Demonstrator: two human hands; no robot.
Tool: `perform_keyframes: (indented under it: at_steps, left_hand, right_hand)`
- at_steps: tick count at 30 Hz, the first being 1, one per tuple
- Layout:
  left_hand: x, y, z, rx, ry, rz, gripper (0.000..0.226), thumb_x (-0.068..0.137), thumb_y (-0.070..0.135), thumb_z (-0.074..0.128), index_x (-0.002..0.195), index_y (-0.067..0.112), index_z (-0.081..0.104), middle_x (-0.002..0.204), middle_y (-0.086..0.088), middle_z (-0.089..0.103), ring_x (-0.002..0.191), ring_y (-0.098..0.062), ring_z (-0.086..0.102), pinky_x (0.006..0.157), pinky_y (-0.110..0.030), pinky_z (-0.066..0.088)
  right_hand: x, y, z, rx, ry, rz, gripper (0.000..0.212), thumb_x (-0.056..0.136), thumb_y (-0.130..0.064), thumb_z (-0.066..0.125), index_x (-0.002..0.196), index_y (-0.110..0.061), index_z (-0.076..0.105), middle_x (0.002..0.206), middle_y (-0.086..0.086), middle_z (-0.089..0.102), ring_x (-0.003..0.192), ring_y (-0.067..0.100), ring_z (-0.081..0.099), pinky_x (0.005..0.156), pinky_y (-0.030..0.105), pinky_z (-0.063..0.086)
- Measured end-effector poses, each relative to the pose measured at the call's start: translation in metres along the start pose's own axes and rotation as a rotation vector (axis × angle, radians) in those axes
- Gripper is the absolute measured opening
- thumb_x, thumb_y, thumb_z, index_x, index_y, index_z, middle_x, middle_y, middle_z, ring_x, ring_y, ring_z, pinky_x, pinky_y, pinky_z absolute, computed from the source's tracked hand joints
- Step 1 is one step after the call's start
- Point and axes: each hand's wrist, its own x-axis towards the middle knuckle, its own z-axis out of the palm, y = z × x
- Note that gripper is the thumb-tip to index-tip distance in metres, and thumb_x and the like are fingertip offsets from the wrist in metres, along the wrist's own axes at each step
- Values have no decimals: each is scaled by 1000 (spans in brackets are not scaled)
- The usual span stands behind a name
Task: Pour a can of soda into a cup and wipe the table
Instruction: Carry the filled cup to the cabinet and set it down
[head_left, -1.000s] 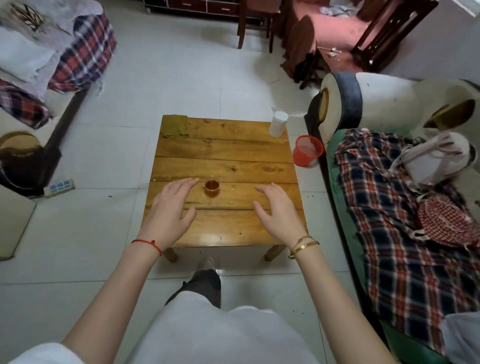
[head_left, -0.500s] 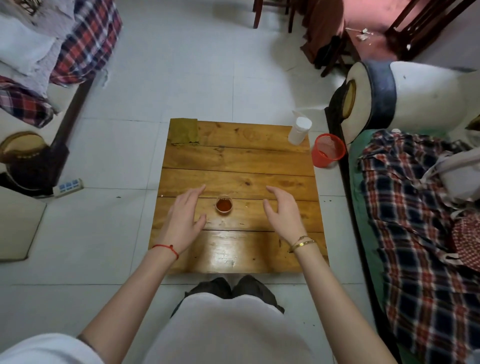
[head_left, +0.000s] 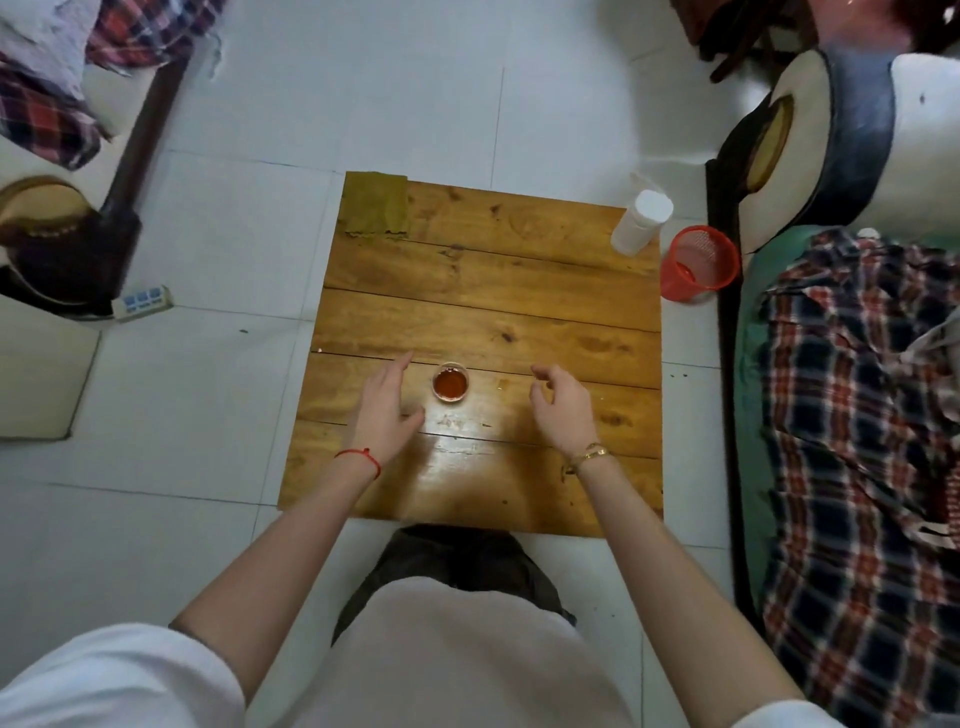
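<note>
**A:** Ok, what have we got? Biggest first: the square wooden plank table (head_left: 483, 312), then the folded olive-green cloth (head_left: 375, 206) on its far left corner, the white plastic bottle (head_left: 640, 222) on its far right corner, and the small clear cup of reddish-brown drink (head_left: 450, 383) a bit nearer than the middle of the top.

**B:** Yep, and we don't see any soda can. The cup already looks filled, so we'd guess the pouring is done and the wipe is what's left.

**A:** Hands? Our left hand (head_left: 387, 410) sits just left of the cup with fingers straight, gripping nothing. Our right hand (head_left: 561, 408) is off to the cup's right, fingers loosely curled, also empty. Neither touches the cup.

**B:** So the next move, we reckon, is reaching across to the far left corner for that cloth. The cup stands between us and most of the tabletop, so we'd have to wipe round it or lift it, or risk a spill.

**A:** Off the table: a red mesh bin (head_left: 698, 270) on the floor by the far right corner. Not in our way.
</note>
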Motion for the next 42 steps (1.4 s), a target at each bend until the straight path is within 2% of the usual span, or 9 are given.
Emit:
perform_keyframes:
  at_steps: [3, 5, 11, 16, 19, 27, 34, 39, 42]
  left_hand:
    - [17, -7, 20, -6, -17, -45, 83, 85, 13, 73, 154, 16, 26, 156, -8, 36, 145, -26, 29, 120, -43, 27]
    - [28, -16, 35, -3, -33, -74, 87, 84, 13, 74, 155, 17, 24, 156, -8, 34, 145, -26, 29, 120, -41, 27]
    - [63, -54, 87, -23, -78, -142, 99, 77, 17, 81, 155, 16, 21, 155, -9, 31, 143, -27, 29, 116, -36, 27]
    - [93, -85, 123, -81, -29, -173, 107, 69, 22, 88, 153, 11, 23, 153, -9, 34, 142, -25, 31, 114, -28, 24]
    - [105, -100, 139, -163, -2, -145, 105, 66, 25, 90, 151, 15, 29, 150, -3, 38, 136, -14, 36, 111, -23, 25]
    - [125, -122, 171, -184, 51, -2, 81, 62, 28, 91, 131, 25, 48, 129, 6, 55, 119, -9, 49, 105, -32, 43]
    - [123, -114, 170, -268, 118, -29, 60, 63, 58, 77, 114, 48, 47, 103, 36, 55, 98, 22, 50, 78, -1, 39]
    - [109, -104, 158, -324, 137, 3, 59, 66, 58, 80, 116, 40, 53, 106, 33, 59, 102, 18, 53, 79, 1, 38]
    - [94, -95, 145, -342, 132, 7, 61, 67, 56, 80, 118, 37, 54, 111, 30, 60, 105, 11, 56, 85, -12, 48]
  right_hand:
    - [18, 14, 17, 68, -10, 75, 32, 101, -14, 44, 128, -12, 60, 118, 8, 68, 73, 12, 58, 72, 31, 53]
    - [32, 23, 32, 127, -18, 128, 32, 102, -14, 39, 127, -14, 60, 113, 7, 69, 58, 7, 50, 55, 23, 44]
    - [79, 47, 83, 250, -105, 281, 35, 100, -10, 37, 126, -12, 61, 116, 5, 67, 69, 7, 54, 59, 20, 40]
    - [106, 68, 127, 254, -188, 344, 35, 101, -14, 37, 125, -18, 62, 125, -1, 63, 100, 16, 56, 79, 25, 42]
    - [120, 78, 152, 278, -205, 367, 37, 99, -9, 37, 125, -15, 63, 128, 6, 65, 116, 25, 59, 102, 36, 46]
    - [138, 94, 195, 420, -174, 412, 36, 100, -10, 36, 121, -17, 64, 120, 5, 70, 105, 31, 66, 94, 52, 53]
    - [141, 88, 198, 487, -170, 425, 36, 100, -7, 36, 121, -12, 65, 126, 10, 67, 120, 29, 60, 105, 50, 48]
    - [126, 75, 185, 514, -230, 432, 37, 99, -4, 35, 121, -8, 65, 123, 15, 66, 118, 32, 61, 104, 47, 48]
    - [111, 62, 170, 577, -243, 462, 38, 99, -1, 34, 121, -3, 65, 121, 16, 68, 111, 30, 64, 99, 43, 53]
